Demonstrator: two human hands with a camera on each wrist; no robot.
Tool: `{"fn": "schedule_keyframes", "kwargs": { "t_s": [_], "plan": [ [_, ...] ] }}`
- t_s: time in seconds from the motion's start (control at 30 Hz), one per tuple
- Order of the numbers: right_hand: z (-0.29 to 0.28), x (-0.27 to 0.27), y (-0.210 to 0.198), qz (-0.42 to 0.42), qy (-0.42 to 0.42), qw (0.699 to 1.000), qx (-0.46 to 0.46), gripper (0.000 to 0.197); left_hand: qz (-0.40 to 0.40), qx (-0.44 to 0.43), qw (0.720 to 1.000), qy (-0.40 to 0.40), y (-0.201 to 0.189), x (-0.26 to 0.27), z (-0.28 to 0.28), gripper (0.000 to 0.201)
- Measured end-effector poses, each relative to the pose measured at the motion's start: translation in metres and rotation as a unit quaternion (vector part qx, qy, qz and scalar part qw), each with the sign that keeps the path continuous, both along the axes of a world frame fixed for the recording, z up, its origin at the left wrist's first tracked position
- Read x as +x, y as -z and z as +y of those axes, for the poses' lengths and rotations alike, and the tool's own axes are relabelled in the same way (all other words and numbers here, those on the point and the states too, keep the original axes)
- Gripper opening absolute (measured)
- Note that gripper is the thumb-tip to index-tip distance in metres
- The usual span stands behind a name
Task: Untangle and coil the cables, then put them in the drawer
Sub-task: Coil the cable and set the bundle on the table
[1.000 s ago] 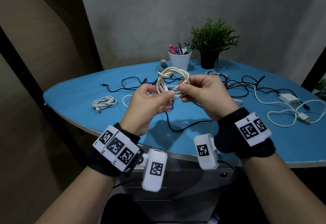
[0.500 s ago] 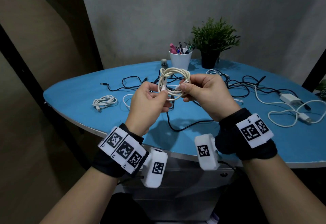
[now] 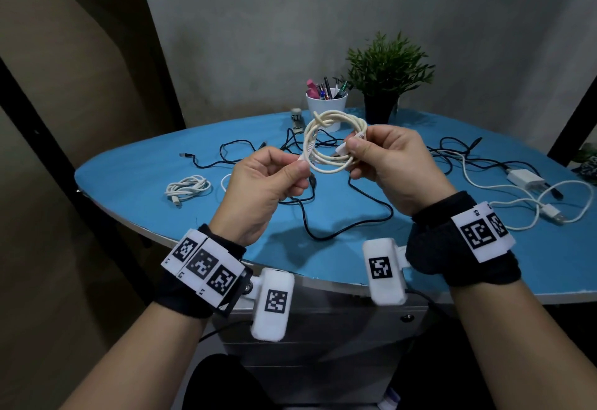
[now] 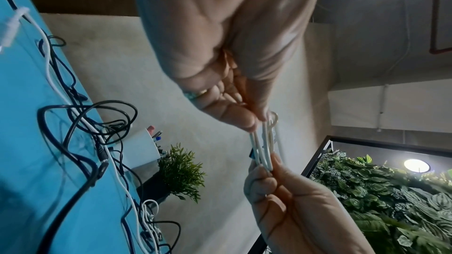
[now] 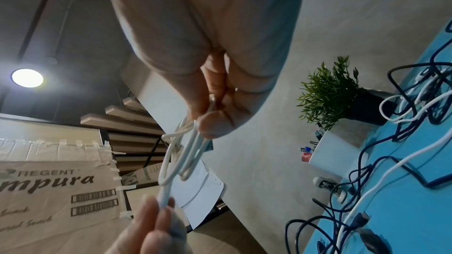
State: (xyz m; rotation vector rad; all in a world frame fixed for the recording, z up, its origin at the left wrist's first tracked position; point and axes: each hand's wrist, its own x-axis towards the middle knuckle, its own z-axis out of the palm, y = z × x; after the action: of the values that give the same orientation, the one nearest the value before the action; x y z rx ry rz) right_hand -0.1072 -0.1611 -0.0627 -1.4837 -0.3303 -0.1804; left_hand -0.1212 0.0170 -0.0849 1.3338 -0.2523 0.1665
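Observation:
A cream white cable wound into a round coil (image 3: 332, 143) hangs in the air above the blue table (image 3: 135, 177). My left hand (image 3: 298, 167) pinches the coil's left side between thumb and forefinger. My right hand (image 3: 352, 151) pinches its right side together with a white plug end. In the left wrist view the coil (image 4: 265, 146) is edge-on between both hands; in the right wrist view the coil (image 5: 181, 154) is too. A second white coil (image 3: 187, 187) lies at the table's left. Tangled black cables (image 3: 323, 212) and a loose white cable (image 3: 529, 202) lie on the table. No drawer shows open.
A white pen cup (image 3: 326, 105) and a potted plant (image 3: 386, 76) stand at the table's back edge. A white charger (image 3: 525, 180) lies at the right. A grey metal cabinet (image 3: 323, 345) stands under the table's near edge.
Both hands have risen slightly and drawn a little apart, and the coil now hangs wider and rounder between them.

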Motion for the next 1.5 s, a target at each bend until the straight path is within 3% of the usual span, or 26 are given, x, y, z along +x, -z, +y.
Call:
{"fn": "schedule_keyframes", "kwargs": {
  "t_s": [0.17, 0.4, 0.6, 0.9, 1.1, 1.27, 1.43, 1.5],
  "plan": [
    [-0.010, 0.004, -0.001, 0.002, 0.010, 1.000, 0.014, 0.015, -0.006, 0.077, 0.997, 0.000, 0.000, 0.001, 0.006, 0.009],
    [-0.015, 0.003, -0.002, -0.036, 0.023, 0.998, -0.038, 0.015, -0.033, 0.167, 0.985, -0.023, -0.010, -0.001, 0.020, 0.008],
    [-0.009, 0.002, -0.003, -0.087, 0.057, 0.989, -0.102, 0.010, 0.018, 0.213, 0.977, 0.016, -0.007, -0.001, 0.004, 0.010],
    [-0.022, 0.008, 0.004, -0.130, 0.136, 0.966, -0.176, 0.014, 0.128, 0.068, 0.967, 0.208, -0.006, -0.007, 0.010, 0.011],
    [-0.014, 0.009, 0.004, -0.173, 0.163, 0.942, -0.235, 0.013, 0.156, 0.003, 0.949, 0.272, -0.001, -0.011, 0.005, 0.002],
    [-0.009, 0.009, 0.004, -0.212, 0.182, 0.922, -0.268, 0.014, 0.173, -0.085, 0.957, 0.217, 0.002, -0.003, -0.006, 0.005],
    [-0.002, 0.007, 0.007, -0.227, 0.179, 0.910, -0.297, 0.009, 0.157, -0.071, 0.975, 0.139, 0.005, 0.002, -0.014, 0.019],
    [0.000, 0.008, 0.008, -0.216, 0.172, 0.915, -0.293, 0.009, 0.139, -0.060, 0.982, 0.112, 0.005, 0.002, -0.015, 0.011]
  ]
}}
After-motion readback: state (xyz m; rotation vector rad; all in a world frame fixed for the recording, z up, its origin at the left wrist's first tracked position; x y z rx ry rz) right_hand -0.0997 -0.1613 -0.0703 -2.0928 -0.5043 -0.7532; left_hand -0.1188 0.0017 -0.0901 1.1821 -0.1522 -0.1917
